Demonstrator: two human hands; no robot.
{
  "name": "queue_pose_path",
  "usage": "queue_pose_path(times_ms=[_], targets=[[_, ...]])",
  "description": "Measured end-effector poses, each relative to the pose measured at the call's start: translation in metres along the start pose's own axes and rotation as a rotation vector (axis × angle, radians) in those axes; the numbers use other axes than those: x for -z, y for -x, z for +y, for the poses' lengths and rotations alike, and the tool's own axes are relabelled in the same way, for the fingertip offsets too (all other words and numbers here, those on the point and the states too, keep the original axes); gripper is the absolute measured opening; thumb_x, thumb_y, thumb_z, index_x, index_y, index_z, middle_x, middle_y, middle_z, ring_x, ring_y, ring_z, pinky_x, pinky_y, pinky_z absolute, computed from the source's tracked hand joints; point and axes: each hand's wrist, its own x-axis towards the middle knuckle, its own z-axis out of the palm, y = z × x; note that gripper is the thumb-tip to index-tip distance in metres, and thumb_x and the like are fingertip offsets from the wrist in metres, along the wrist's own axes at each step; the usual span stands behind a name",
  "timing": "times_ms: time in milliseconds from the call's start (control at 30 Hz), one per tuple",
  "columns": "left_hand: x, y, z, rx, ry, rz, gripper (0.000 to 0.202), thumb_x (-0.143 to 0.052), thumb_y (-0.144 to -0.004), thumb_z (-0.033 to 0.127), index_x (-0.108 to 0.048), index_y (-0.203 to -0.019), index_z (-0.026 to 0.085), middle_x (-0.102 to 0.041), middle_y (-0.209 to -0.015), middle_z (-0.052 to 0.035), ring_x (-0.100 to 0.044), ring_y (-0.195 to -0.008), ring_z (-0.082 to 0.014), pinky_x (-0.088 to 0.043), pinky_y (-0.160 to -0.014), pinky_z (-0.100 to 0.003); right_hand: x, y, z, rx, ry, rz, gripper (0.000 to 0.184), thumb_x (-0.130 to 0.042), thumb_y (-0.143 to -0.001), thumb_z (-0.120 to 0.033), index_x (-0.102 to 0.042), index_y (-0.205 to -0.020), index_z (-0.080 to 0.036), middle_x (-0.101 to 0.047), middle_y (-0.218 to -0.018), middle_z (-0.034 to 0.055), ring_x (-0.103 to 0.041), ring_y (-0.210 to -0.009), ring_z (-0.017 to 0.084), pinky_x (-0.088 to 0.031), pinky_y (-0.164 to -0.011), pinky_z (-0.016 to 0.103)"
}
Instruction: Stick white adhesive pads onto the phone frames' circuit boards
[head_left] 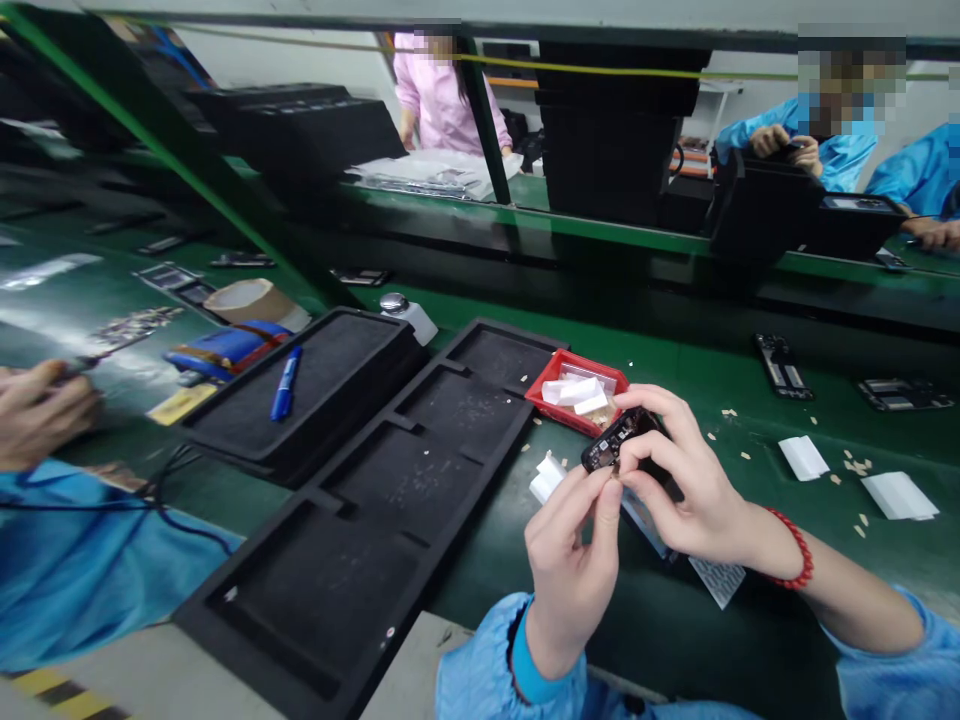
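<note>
In the lower right part of the frame, I have a dark phone part (611, 445) lifted between my two hands, just in front of the red tray (555, 412). I judge that the step in hand is a fine one, done with the fingertips at the lower edge of this part. To my mind, such a move calls for a steady grip on one side and a very light, exact touch on the other, because any slip could disturb the small place.

My right hand (694, 490) is holding the phone part; its fingers are bent over the upper side, and the thumb and forefinger go down to the near edge. Its wrist, with a red bracelet (801, 550), comes in from the right and is almost straight. My left hand (574, 555) rises from the bottom of the frame, the thumb and forefinger brought narrowly together, their tips meeting the right fingertips. Whether a tiny piece is between them, I cannot tell surely.

Small tan pieces (857, 467) lie scattered at the right of the frame, near a folded white paper (803, 458). A long black tray (360, 580) with compartments runs diagonally at the left of my hands.
</note>
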Motion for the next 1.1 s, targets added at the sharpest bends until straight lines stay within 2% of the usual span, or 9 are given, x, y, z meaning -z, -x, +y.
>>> queue_pose_path(times_ms=[67,133,233,400,533,633,833,900,1100], targets=[[0.004,-0.001,-0.001,0.054,0.034,-0.018,0.018,-0.06,-0.093,0.014,-0.077,-0.096,0.02,-0.077,-0.087,-0.0061,-0.075,-0.076,-0.0173,-0.061,-0.064,-0.021,0.007,-0.003,0.001,-0.06,-0.15,-0.03,0.011,-0.053,-0.097,-0.02,-0.056,-0.088,-0.025,-0.059,-0.129,0.0121,-0.058,-0.124,0.029,-0.054,-0.098,0.047],[0.008,0.0,-0.003,0.115,0.048,0.004,0.016,-0.061,-0.093,0.017,-0.076,-0.093,0.019,-0.076,-0.085,-0.0061,-0.074,-0.072,-0.0164,-0.06,-0.059,-0.019,0.011,-0.012,0.011,-0.159,-0.235,0.052,0.016,-0.051,-0.1,-0.025,-0.055,-0.084,-0.024,-0.064,-0.115,0.01,-0.064,-0.111,0.025,-0.057,-0.091,0.04],[0.013,0.005,-0.011,0.158,0.016,0.071,0.011,-0.065,-0.089,0.018,-0.075,-0.085,0.018,-0.075,-0.078,-0.0047,-0.073,-0.068,-0.0161,-0.059,-0.056,-0.018,0.002,-0.037,0.046,-0.312,-0.157,0.13,0.016,-0.056,-0.098,-0.03,-0.06,-0.084,-0.023,-0.069,-0.091,0.0046,-0.068,-0.087,0.02,-0.056,-0.08,0.034],[0.025,0.023,-0.022,0.238,-0.025,0.036,0.007,-0.069,-0.088,0.018,-0.075,-0.092,0.02,-0.077,-0.081,-0.0038,-0.075,-0.069,-0.0151,-0.061,-0.061,-0.017,-0.044,-0.08,0.115,-0.413,-0.08,-0.182,0.018,-0.075,-0.085,-0.02,-0.067,-0.069,-0.017,-0.07,-0.07,0.0011,-0.067,-0.068,0.017,-0.055,-0.07,0.031],[0.033,0.029,-0.027,0.361,0.083,0.058,0.03,-0.069,-0.09,0.026,-0.071,-0.12,0.02,-0.08,-0.09,-0.0061,-0.079,-0.08,-0.0186,-0.065,-0.074,-0.024,-0.058,-0.089,0.141,-0.454,-0.049,-0.323,0.017,-0.07,-0.094,-0.027,-0.068,-0.084,-0.013,-0.071,-0.083,0.0004,-0.07,-0.078,0.014,-0.059,-0.076,0.032],[0.032,0.026,-0.031,0.428,0.137,0.12,0.035,-0.073,-0.088,0.03,-0.073,-0.122,0.019,-0.081,-0.1,-0.0078,-0.079,-0.087,-0.0203,-0.065,-0.08,-0.025,-0.052,-0.085,0.142,-0.458,-0.039,-0.359,0.017,-0.069,-0.095,-0.029,-0.069,-0.087,-0.014,-0.072,-0.086,0.0006,-0.07,-0.079,0.014,-0.059,-0.078,0.033],[0.02,0.02,-0.037,0.453,0.208,0.212,0.029,-0.079,-0.082,0.027,-0.079,-0.11,0.021,-0.083,-0.096,-0.0058,-0.079,-0.078,-0.0179,-0.064,-0.07,-0.018,-0.044,-0.086,0.137,-0.439,-0.033,-0.332,0.016,-0.075,-0.084,-0.023,-0.072,-0.07,-0.015,-0.073,-0.07,0.0028,-0.068,-0.068,0.015,-0.052,-0.067,0.026],[0.018,0.02,-0.036,0.451,0.241,0.23,0.03,-0.079,-0.082,0.025,-0.079,-0.112,0.023,-0.083,-0.096,-0.0051,-0.08,-0.082,-0.0189,-0.064,-0.073,-0.019,-0.043,-0.088,0.132,-0.418,-0.04,-0.299,0.006,-0.074,-0.082,-0.019,-0.074,-0.076,-0.016,-0.074,-0.07,0.0019,-0.068,-0.068,0.016,-0.051,-0.067,0.027],[0.02,0.013,-0.018,0.437,0.212,0.268,0.026,-0.079,-0.08,0.018,-0.081,-0.105,0.021,-0.083,-0.089,-0.0042,-0.078,-0.071,-0.0155,-0.063,-0.065,-0.015,-0.018,-0.056,0.073,-0.406,-0.075,-0.039,0.013,-0.062,-0.093,-0.024,-0.072,-0.09,-0.017,-0.075,-0.091,0.0068,-0.071,-0.085,0.019,-0.056,-0.077,0.032]])
